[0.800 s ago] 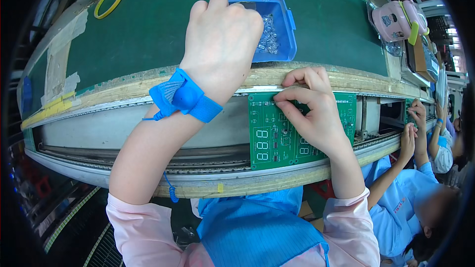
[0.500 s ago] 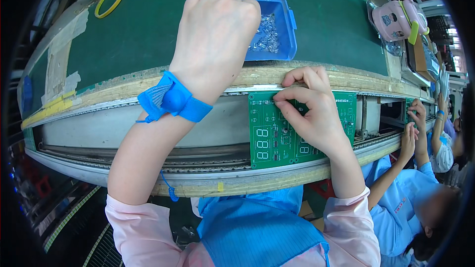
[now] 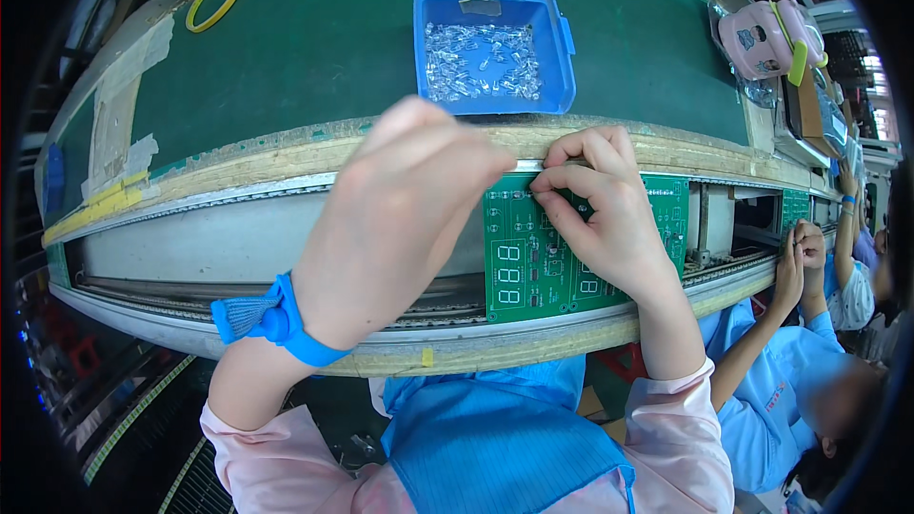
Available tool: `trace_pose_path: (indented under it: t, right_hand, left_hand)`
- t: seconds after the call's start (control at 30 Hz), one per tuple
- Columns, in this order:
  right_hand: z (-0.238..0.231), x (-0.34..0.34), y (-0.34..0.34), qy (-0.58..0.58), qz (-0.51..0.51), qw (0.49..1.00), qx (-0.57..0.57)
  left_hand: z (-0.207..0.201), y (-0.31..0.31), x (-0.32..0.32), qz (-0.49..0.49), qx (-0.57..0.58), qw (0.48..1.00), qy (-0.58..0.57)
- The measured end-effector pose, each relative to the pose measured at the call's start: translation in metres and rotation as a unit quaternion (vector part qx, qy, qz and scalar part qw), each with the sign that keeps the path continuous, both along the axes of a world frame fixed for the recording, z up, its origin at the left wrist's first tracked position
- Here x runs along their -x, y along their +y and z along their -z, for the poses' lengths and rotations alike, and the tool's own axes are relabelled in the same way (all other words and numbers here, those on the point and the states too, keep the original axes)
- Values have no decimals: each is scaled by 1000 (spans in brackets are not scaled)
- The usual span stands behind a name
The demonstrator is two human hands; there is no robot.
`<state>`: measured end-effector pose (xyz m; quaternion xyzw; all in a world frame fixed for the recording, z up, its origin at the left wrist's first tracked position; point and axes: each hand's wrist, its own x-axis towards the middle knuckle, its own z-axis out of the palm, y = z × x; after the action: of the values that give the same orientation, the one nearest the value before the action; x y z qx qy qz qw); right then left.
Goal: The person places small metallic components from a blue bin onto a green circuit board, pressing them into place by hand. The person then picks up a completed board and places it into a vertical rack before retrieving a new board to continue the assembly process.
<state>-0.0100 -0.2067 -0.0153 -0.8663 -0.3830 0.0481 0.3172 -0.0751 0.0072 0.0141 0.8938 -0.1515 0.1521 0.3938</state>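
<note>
A green circuit board (image 3: 535, 246) with white seven-segment digit outlines sits across the conveyor rails in front of me. My right hand (image 3: 609, 205) rests over its upper part, thumb and index finger pinched at the upper left row; whatever is between them is too small to see. Close by, my left hand (image 3: 395, 214) is in the air left of the board, blurred, its fingertips pinched together near the board's upper left corner. What they hold is hidden. A blue wristband (image 3: 283, 321) circles the left wrist. Beyond stands a blue bin (image 3: 564, 86) of small clear LEDs (image 3: 466, 62).
A wooden edge (image 3: 286, 154) divides the rails from the green tabletop (image 3: 286, 57). A yellow tape ring (image 3: 215, 2) lies far left. At far right is a pink container (image 3: 762, 38). On my right, a co-worker's hands (image 3: 802, 252) are at another board (image 3: 795, 207).
My left hand has come back from over the blue bin toward the board, uncovering the bin. The board has shifted slightly right; my right hand stays pinched at its upper left.
</note>
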Motion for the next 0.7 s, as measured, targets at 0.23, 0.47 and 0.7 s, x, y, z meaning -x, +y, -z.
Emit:
trace_pose_path:
  t: [0.23, 0.47, 0.7]
  right_hand:
    - [0, 2, 2, -26, -3, 1000, 2]
    - [-11, 7, 12, -139, -34, 986, 83]
    - [-4, 7, 10, -115, -30, 991, 64]
  left_hand:
    - [34, 0, 16, 13, 90, 992, 92]
    - [45, -2, 20, -17, 137, 978, 155]
    - [51, -4, 23, -11, 152, 976, 153]
